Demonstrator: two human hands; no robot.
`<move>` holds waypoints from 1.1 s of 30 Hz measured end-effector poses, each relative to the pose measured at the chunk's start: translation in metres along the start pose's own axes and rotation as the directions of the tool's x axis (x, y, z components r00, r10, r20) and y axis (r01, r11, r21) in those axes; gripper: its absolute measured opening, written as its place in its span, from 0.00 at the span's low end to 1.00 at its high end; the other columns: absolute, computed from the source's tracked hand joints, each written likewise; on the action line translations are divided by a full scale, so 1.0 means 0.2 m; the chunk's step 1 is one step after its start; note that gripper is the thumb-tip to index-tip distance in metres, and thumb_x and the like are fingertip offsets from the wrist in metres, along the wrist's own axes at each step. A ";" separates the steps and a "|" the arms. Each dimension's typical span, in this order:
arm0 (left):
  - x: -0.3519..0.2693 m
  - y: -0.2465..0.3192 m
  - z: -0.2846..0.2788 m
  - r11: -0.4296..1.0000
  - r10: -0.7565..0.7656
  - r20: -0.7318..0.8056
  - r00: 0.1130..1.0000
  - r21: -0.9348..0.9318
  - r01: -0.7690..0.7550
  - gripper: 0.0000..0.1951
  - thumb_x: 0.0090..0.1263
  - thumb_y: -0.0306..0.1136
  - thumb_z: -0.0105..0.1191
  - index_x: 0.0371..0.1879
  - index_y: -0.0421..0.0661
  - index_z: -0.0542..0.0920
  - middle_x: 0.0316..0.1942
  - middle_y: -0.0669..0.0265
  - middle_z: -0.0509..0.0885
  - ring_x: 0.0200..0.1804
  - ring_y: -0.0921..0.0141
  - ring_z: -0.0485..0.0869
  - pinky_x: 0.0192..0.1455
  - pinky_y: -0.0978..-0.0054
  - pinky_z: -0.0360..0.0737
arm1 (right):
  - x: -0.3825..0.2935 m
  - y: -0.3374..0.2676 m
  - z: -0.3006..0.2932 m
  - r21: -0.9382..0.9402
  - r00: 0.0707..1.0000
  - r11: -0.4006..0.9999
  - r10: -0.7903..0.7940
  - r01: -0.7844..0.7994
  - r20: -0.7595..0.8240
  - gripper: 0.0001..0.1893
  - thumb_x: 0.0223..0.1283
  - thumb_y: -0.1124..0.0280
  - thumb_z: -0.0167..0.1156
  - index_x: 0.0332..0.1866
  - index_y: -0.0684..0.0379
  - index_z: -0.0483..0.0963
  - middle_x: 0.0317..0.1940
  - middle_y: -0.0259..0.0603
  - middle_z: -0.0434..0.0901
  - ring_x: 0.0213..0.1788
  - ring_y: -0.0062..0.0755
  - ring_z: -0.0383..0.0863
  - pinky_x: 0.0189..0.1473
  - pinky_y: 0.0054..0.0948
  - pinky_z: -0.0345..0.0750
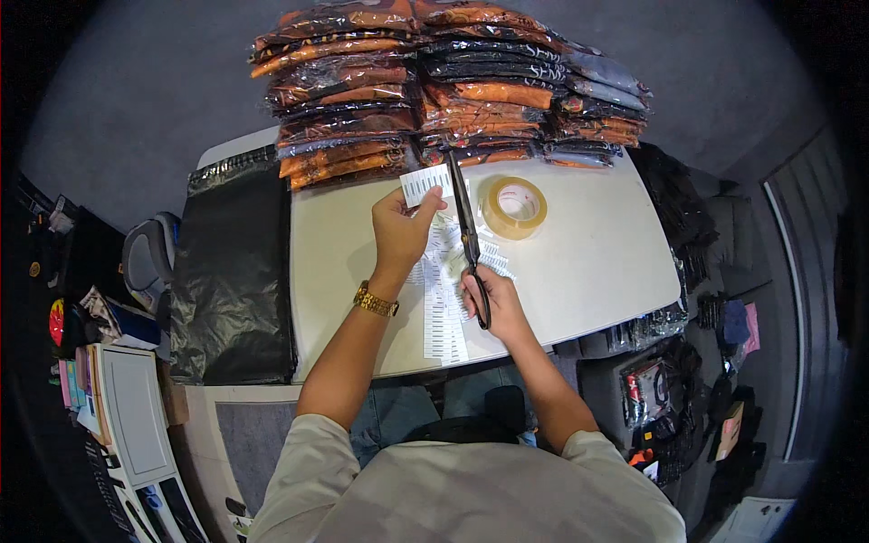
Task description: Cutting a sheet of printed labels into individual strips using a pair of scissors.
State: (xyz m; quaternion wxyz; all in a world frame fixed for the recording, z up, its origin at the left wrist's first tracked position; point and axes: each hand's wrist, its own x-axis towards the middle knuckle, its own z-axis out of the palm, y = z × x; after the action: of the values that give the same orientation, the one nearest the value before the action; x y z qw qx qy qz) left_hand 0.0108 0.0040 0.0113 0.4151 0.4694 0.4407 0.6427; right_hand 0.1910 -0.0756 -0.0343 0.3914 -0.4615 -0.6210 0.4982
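My left hand [402,227] pinches a small white sheet of printed labels [422,184] between thumb and fingers, above the white table [584,265]. In my right hand [499,298] is a pair of scissors with black handles [468,231], blades pointing away from me and just right of the sheet. Whether the blades touch the sheet is unclear. Below and between my hands lies a loose heap of printed paper label strips [442,312], partly hidden by the scissors and the hands. A roll of clear packing tape [514,208] rests flat to the right of the scissors.
Tall stacks of folded garments in clear plastic bags [475,102] line the table's far edge. Black plastic mailing bags [234,271] cover its left end. More bagged goods [655,400] sit to the right, and a white cabinet [136,414] stands at lower left.
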 end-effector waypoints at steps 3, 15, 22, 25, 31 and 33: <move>0.01 -0.01 0.00 1.000 0.012 0.011 1.000 -0.002 -0.012 0.10 0.73 0.32 0.64 0.39 0.36 0.87 0.33 0.64 0.90 0.33 0.79 0.85 0.36 0.80 0.80 | 0.02 0.02 -0.01 0.116 0.999 0.993 -0.017 0.022 -0.046 0.12 0.76 0.67 0.56 0.38 0.65 0.75 0.19 0.33 0.74 0.20 0.17 0.73 0.24 0.23 0.71; 0.00 -0.08 0.00 0.997 -0.067 0.264 0.962 0.053 0.055 0.11 0.70 0.33 0.66 0.42 0.36 0.88 0.35 0.65 0.90 0.36 0.80 0.83 0.40 0.79 0.80 | 0.28 -0.14 -0.06 0.314 0.967 0.948 0.027 0.056 -0.254 0.08 0.69 0.70 0.65 0.42 0.63 0.77 0.19 0.28 0.75 0.18 0.15 0.71 0.23 0.19 0.68; 0.01 -0.08 -0.01 0.994 -0.065 0.322 0.945 0.103 0.033 0.11 0.71 0.31 0.65 0.44 0.36 0.87 0.36 0.66 0.89 0.35 0.80 0.83 0.37 0.79 0.80 | 0.36 -0.15 -0.03 0.375 0.971 0.922 -0.007 0.099 -0.240 0.09 0.73 0.67 0.61 0.42 0.63 0.75 0.19 0.30 0.74 0.20 0.16 0.73 0.25 0.20 0.72; 0.01 -0.08 0.00 0.998 -0.018 0.280 0.960 0.060 0.001 0.11 0.69 0.33 0.66 0.40 0.35 0.88 0.33 0.67 0.89 0.34 0.80 0.82 0.38 0.78 0.78 | 0.36 -0.14 -0.05 0.346 0.969 0.933 -0.014 0.102 -0.247 0.09 0.73 0.67 0.60 0.43 0.63 0.75 0.19 0.30 0.73 0.20 0.17 0.73 0.25 0.20 0.72; 0.03 -0.08 -0.03 1.000 0.020 0.152 0.988 0.015 -0.023 0.11 0.71 0.31 0.64 0.41 0.34 0.88 0.34 0.66 0.89 0.36 0.79 0.84 0.40 0.79 0.80 | 0.24 -0.13 -0.07 0.318 0.980 0.946 0.010 0.055 -0.199 0.15 0.77 0.59 0.56 0.43 0.63 0.76 0.18 0.30 0.72 0.19 0.17 0.71 0.24 0.19 0.67; 0.04 -0.04 -0.03 1.000 0.017 0.119 0.993 -0.015 -0.015 0.10 0.72 0.30 0.63 0.43 0.34 0.87 0.35 0.65 0.90 0.37 0.79 0.84 0.40 0.79 0.80 | 0.15 -0.10 -0.08 0.223 0.983 0.974 0.008 0.034 -0.183 0.16 0.78 0.58 0.53 0.43 0.63 0.75 0.18 0.30 0.72 0.20 0.17 0.71 0.26 0.20 0.66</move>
State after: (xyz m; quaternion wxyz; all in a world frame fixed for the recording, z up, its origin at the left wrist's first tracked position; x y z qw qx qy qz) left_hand 0.0040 0.0121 0.0037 0.4388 0.5075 0.4070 0.6199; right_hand 0.1935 -0.0444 -0.0104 0.4997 -0.4538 -0.5251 0.5184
